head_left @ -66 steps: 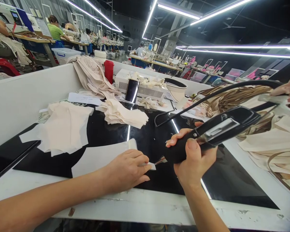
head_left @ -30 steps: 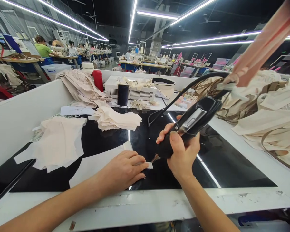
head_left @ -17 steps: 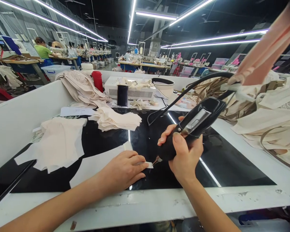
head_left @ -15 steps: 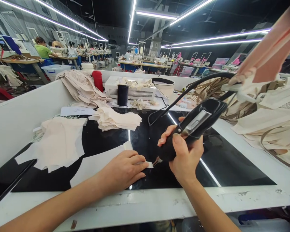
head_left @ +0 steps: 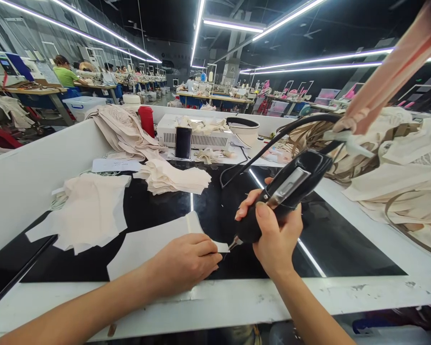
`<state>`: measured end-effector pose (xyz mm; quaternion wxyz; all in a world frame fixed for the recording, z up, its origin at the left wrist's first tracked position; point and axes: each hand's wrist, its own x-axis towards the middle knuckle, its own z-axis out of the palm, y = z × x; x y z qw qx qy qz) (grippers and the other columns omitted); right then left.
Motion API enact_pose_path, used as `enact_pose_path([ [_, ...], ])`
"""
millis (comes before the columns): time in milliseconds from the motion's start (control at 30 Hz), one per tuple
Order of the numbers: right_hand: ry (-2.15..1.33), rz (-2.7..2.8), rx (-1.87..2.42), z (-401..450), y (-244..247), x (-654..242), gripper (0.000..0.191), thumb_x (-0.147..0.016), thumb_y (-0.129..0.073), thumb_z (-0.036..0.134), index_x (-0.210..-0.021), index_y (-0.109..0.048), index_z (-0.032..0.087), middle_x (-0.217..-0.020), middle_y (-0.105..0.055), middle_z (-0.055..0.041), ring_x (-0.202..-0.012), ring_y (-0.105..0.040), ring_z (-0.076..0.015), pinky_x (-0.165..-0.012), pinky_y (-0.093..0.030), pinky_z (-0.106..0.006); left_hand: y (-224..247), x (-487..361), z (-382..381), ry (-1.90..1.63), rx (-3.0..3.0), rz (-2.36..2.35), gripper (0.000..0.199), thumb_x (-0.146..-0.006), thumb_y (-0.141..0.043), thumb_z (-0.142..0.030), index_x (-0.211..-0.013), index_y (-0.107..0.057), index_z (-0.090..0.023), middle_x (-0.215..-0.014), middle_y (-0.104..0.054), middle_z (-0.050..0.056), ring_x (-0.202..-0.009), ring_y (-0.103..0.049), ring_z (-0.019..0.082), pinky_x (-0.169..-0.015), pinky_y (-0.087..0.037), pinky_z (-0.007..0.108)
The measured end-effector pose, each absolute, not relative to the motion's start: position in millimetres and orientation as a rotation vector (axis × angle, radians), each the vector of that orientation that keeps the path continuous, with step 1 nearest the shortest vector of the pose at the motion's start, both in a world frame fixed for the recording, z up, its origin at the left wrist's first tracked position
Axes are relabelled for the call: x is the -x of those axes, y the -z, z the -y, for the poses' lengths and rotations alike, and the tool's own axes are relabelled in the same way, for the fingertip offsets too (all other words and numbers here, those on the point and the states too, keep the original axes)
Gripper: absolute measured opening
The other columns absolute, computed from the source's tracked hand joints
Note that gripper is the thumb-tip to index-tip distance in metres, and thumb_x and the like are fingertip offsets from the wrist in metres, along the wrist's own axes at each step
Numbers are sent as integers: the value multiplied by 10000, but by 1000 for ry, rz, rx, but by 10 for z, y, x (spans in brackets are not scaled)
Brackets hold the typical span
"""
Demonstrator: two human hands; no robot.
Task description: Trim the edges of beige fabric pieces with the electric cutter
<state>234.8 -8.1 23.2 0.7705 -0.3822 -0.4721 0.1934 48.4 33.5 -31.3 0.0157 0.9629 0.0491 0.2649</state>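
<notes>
My right hand (head_left: 278, 235) is wrapped round a black corded hand tool (head_left: 290, 184) with a silver plate on its side. The tool's narrow metal tip (head_left: 234, 242) points down and left, at the right end of a white fabric piece (head_left: 147, 244). My left hand (head_left: 188, 263) is closed over that piece near its narrow end, fingers drawn together and thumb mostly hidden. A pale strip crosses the fabric just above this hand. The piece lies on a glossy black board (head_left: 352, 249).
On the left lies a stack of cream fabric pieces (head_left: 89, 211), with another stack (head_left: 175, 177) farther back. Behind stand a phone (head_left: 183, 143), a white vented box (head_left: 208, 139) and a red container (head_left: 146, 121). The tool's cable (head_left: 266, 148) arcs rightward, and a fabric heap (head_left: 405, 187) lies right.
My left fingers, flatter before, have curled in and sit slightly lower. More of the fabric's strip and narrow end shows. The tool's tip stays at the fabric's end.
</notes>
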Motion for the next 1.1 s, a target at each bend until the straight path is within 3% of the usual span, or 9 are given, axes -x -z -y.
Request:
enact_pose_path([
  [467, -420, 1036, 835, 110, -211, -2372, 384, -914, -751, 294, -1253, -570, 307, -869, -664, 51, -631, -645, -146, -599, -563, -322, 290, -412, -348, -711, -2983, -353, 179, -1103, -474, -167, -1160, -641, -137, -1029, -688, 81, -1001, -672, 219, -861, -590, 333],
  [667, -416, 1021, 844, 113, -196, -2380, 401, -906, -783, 356, -1251, -586, 298, -874, -662, 43, -626, -645, -150, -597, -566, -324, 287, -424, -327, -622, -3014, -416, 143, -1060, -589, -204, -1191, -634, -168, -1043, -675, 66, -951, -662, 231, -808, -577, 344],
  [1100, -396, 928, 804, 51, -323, -2325, 338, -836, -805, 319, -1115, -628, 246, -781, -665, 44, -547, -610, -135, -509, -574, -290, 399, -457, -315, -698, -3017, -430, 65, -1038, -649, -232, -1038, -655, -168, -1104, -654, 71, -1033, -650, 220, -911, -576, 349],
])
